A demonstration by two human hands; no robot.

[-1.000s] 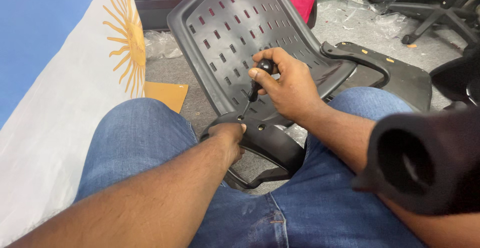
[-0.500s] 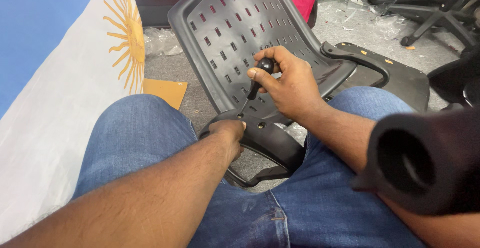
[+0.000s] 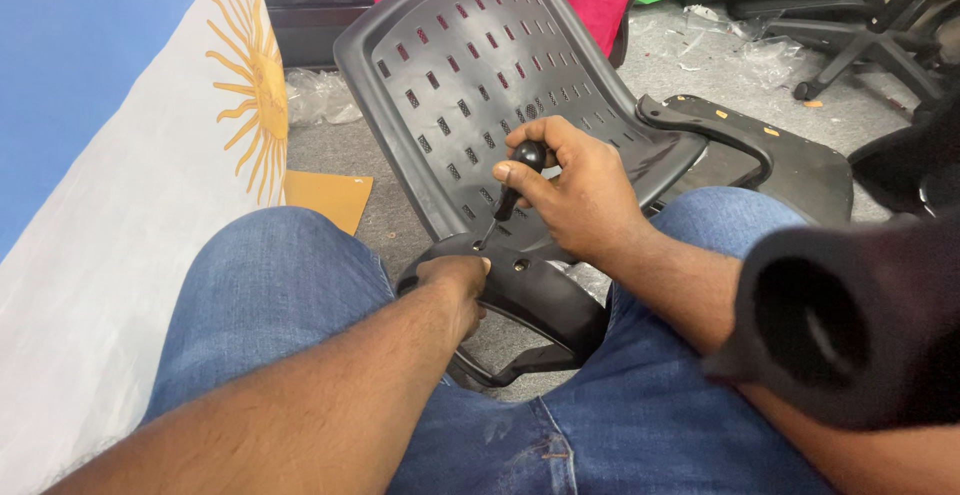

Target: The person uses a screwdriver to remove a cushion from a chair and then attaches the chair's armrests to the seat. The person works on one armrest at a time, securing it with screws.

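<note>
Gripping the black-handled screwdriver (image 3: 512, 190) in the right hand (image 3: 575, 190) at frame centre, shaft slanting down and left toward a hole in the curved black chair bracket (image 3: 530, 290). Clamping that bracket just below with the left hand (image 3: 452, 280), fingers curled over its edge. Leaning beyond both, upper centre: the perforated black chair backrest (image 3: 470, 65).

Black screwdriver (image 3: 512, 190) stands tilted, handle toward one o'clock, tip down at seven o'clock on the bracket (image 3: 520, 285). Slotted black plastic chair back (image 3: 470, 85) leans away toward twelve o'clock, resting between the knees.
</note>
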